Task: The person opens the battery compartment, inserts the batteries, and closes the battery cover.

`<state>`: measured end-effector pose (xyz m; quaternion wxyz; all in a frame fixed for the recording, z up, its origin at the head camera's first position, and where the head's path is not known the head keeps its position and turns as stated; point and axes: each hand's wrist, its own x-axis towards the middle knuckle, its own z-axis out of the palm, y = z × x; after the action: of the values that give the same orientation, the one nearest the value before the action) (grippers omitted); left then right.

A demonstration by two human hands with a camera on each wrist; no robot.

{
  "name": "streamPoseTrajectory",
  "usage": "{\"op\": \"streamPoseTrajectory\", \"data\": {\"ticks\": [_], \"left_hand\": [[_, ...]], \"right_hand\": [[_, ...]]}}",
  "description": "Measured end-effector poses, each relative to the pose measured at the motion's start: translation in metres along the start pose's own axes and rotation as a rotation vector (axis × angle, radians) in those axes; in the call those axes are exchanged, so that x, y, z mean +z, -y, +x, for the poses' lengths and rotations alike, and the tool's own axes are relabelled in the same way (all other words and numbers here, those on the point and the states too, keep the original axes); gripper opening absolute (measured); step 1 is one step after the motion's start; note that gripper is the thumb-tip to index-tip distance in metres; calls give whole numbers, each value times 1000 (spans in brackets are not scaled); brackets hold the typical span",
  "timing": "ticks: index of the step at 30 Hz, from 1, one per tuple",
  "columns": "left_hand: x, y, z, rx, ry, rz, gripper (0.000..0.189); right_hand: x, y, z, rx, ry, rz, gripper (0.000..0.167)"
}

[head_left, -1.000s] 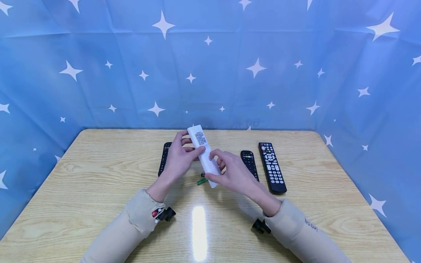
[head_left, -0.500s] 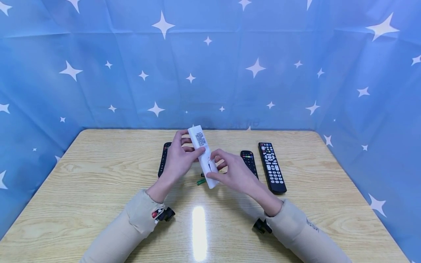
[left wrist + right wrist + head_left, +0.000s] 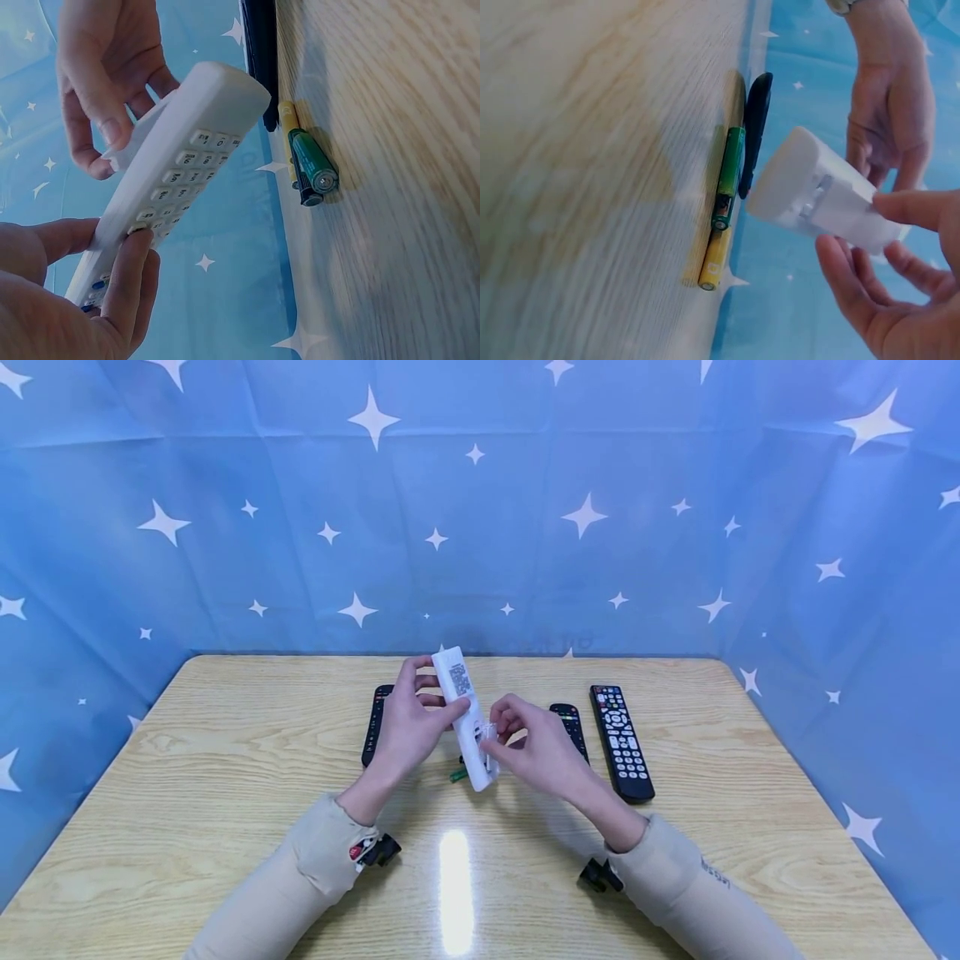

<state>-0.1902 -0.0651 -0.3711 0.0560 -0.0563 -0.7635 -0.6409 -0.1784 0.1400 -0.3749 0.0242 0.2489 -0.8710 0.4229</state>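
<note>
A white remote control (image 3: 456,678) is held tilted above the table in my left hand (image 3: 408,718), its back with a printed label facing the head camera. The left thumb lies on the back, and fingers press the button side, seen in the left wrist view. My right hand (image 3: 542,750) pinches the white battery cover (image 3: 849,214) at the remote's lower part. The cover stands tilted off the back, with part of the battery compartment showing beneath. Under the remote lie a green battery (image 3: 313,161) and a yellow battery (image 3: 715,262), with a dark-ended one close by.
A black remote (image 3: 372,731) lies left, partly behind the left hand. Two more are on the right: a smaller black remote (image 3: 568,723) partly hidden by the right hand, and a larger black remote (image 3: 621,743). A starry blue curtain (image 3: 480,568) stands behind the wooden table (image 3: 225,760).
The battery cover has come up off the remote's back, and the right hand has drawn slightly right with it. The left hand holds the remote almost where it was.
</note>
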Motion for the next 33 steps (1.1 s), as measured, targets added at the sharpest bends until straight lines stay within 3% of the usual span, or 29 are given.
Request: {"op": "streamPoseTrajectory", "data": {"ticks": [5, 12, 25, 33], "left_hand": [[-1, 1, 1, 11, -4, 22, 66], [-6, 2, 3, -4, -25, 40, 68], [-16, -1, 6, 8, -68, 45, 66], [-20, -4, 8, -22, -70, 32, 69]], "right_hand": [[-6, 1, 0, 17, -32, -4, 23], [-11, -2, -2, -11, 13, -75, 23], [-7, -16, -4, 12, 216, -188, 23], [-2, -16, -6, 43, 331, -246, 20]]}}
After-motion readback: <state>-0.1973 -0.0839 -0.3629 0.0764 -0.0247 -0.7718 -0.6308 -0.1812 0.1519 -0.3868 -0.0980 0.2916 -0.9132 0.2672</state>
